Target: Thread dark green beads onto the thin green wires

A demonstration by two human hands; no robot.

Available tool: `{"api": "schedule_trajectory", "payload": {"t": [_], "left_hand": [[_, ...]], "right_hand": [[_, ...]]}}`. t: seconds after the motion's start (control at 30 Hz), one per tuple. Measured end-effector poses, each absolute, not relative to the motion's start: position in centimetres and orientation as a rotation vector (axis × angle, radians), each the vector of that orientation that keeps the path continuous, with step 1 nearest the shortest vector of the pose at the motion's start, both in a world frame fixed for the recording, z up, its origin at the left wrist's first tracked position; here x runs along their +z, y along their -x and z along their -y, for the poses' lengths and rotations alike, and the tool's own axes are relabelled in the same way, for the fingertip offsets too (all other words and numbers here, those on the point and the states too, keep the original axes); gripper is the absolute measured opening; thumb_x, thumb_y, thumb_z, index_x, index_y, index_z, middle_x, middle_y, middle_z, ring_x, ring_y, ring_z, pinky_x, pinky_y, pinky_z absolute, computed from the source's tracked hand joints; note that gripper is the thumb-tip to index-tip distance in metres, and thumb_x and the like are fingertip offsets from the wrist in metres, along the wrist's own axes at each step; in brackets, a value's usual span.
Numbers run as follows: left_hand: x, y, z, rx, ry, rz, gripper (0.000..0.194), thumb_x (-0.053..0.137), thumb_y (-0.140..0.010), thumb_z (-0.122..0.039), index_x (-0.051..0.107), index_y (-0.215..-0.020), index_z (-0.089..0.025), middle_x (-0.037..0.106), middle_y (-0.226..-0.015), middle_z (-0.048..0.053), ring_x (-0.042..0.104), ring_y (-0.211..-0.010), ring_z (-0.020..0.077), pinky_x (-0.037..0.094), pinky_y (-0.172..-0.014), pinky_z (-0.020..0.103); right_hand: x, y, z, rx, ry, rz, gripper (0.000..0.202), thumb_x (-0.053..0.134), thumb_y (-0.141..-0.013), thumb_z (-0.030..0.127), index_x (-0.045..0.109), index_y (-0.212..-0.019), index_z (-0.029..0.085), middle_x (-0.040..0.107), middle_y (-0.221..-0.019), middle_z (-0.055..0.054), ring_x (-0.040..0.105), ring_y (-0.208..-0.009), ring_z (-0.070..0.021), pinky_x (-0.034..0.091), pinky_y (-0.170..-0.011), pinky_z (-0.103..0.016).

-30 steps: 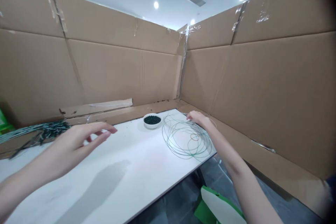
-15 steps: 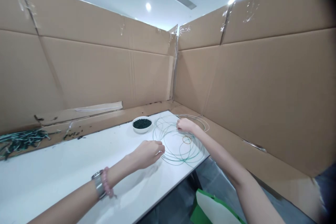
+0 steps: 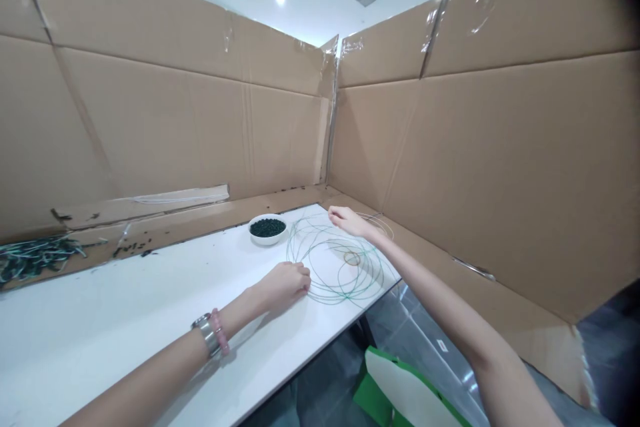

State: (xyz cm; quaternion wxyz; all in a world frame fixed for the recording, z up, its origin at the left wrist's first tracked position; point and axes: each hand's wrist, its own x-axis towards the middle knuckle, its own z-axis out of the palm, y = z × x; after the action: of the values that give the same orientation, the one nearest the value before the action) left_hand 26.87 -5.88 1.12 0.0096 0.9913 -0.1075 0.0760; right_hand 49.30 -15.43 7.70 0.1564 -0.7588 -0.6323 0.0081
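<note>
Loops of thin green wire (image 3: 345, 296) lie spread over the right end of the white table (image 3: 220, 307). My left hand (image 3: 286, 285), with a watch and a pink bead bracelet at its wrist, is closed at the left edge of the loops; what its fingers pinch is too small to make out. Over the far side of the loops is my right hand (image 3: 347, 221), its fingers bent together, and anything between them is too thin to see. A white bowl (image 3: 268, 240) of small dark green pieces stands left of the loops. An orange ring (image 3: 352, 258) lies among them.
Cardboard walls (image 3: 165, 127) rise behind and to the right. A pile of dark green strips (image 3: 37, 257) lies at the far left. Below the table's right edge is a green and white object (image 3: 405, 387) on the grey floor.
My right hand has moved up and slightly left, off the wire loops' middle. My left hand stays near the left edge of the loops, slightly turned. The view has shifted a little.
</note>
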Motion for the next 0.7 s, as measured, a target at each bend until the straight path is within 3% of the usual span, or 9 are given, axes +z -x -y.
{"api": "schedule_trajectory", "payload": {"t": [0.07, 0.27, 0.4, 0.5, 0.6, 0.7], "left_hand": [[0.9, -26.9, 6.0, 0.266, -3.095, 0.343, 0.020, 0.042, -0.088, -0.018, 0.057, -0.075, -0.018, 0.063, -0.083, 0.003, 0.059, -0.079, 0.0163, 0.042, -0.069, 0.027], [1.0, -27.7, 5.8, 0.416, -3.080, 0.224, 0.018, 0.037, -0.090, -0.017, 0.055, -0.086, -0.016, 0.063, -0.086, 0.006, 0.058, -0.079, 0.0182, 0.041, -0.072, 0.031], [2.1, -28.7, 5.4, 0.552, -3.043, 0.064, 0.020, 0.035, -0.091, -0.015, 0.054, -0.086, -0.015, 0.063, -0.085, 0.005, 0.058, -0.080, 0.0192, 0.041, -0.075, 0.034], [2.4, -28.7, 6.1, 0.703, -2.995, -0.083, 0.021, 0.035, -0.092, -0.020, 0.054, -0.096, -0.014, 0.062, -0.102, 0.011, 0.056, -0.098, 0.0233, 0.041, -0.082, 0.039], [1.5, -28.0, 7.8, 0.713, -2.900, 0.008, 0.032, 0.040, -0.091, -0.034, 0.049, -0.116, -0.016, 0.048, -0.132, 0.014, 0.044, -0.121, 0.0256, 0.037, -0.097, 0.042], [-0.2, -27.6, 9.4, 0.377, -2.827, 0.187, 0.057, 0.038, -0.088, -0.053, 0.035, -0.136, -0.022, 0.026, -0.150, 0.013, 0.023, -0.137, 0.0313, 0.025, -0.107, 0.053]], "right_hand": [[7.3, -47.3, 15.7, 0.180, 2.094, 1.851, 0.025, 0.032, -0.093, 0.023, 0.053, -0.084, 0.013, 0.051, -0.072, 0.001, 0.049, -0.066, -0.0097, 0.040, -0.060, -0.022], [5.5, -43.4, 17.3, 0.680, 1.950, 1.998, 0.017, 0.054, -0.079, 0.026, 0.059, -0.072, 0.013, 0.048, -0.059, 0.004, 0.041, -0.055, -0.0079, 0.032, -0.052, -0.020], [5.1, -43.4, 17.3, 0.725, 1.987, 1.895, 0.020, 0.049, -0.083, 0.023, 0.059, -0.069, 0.012, 0.044, -0.055, 0.005, 0.038, -0.052, -0.0079, 0.030, -0.053, -0.022], [5.4, -44.2, 16.5, 0.767, 2.034, 1.795, 0.024, 0.047, -0.087, 0.023, 0.057, -0.067, 0.013, 0.047, -0.057, 0.004, 0.044, -0.054, -0.0085, 0.035, -0.055, -0.023], [7.5, -45.8, 15.2, 0.789, 2.053, 1.680, 0.021, 0.052, -0.089, 0.030, 0.058, -0.079, 0.012, 0.057, -0.070, 0.001, 0.054, -0.060, -0.0089, 0.046, -0.058, -0.024], [12.9, -48.4, 13.6, 0.597, 1.995, 1.534, 0.025, 0.053, -0.089, 0.033, 0.057, -0.103, 0.012, 0.061, -0.095, -0.004, 0.060, -0.078, -0.0129, 0.052, -0.068, -0.030]]}}
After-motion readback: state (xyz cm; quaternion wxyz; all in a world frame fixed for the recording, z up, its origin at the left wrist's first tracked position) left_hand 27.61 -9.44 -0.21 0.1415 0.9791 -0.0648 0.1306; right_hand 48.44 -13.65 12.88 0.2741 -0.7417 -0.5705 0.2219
